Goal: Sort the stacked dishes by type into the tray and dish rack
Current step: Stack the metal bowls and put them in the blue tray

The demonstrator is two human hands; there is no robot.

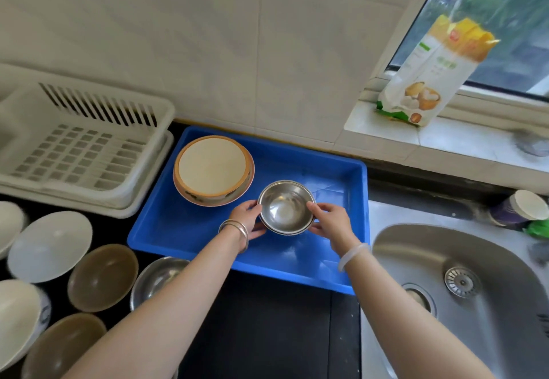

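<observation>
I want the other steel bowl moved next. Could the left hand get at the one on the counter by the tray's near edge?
Probably yes, once freed: the left hand now grips the steel bowls over the blue tray. The counter bowl lies open-topped just beneath that forearm.

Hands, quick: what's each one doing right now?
Left hand: shut on the steel bowl, left rim.
Right hand: shut on the same bowl, right rim.

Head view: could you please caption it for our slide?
Both hands hold stacked steel bowls over the blue tray beside orange-rimmed plates.
</observation>
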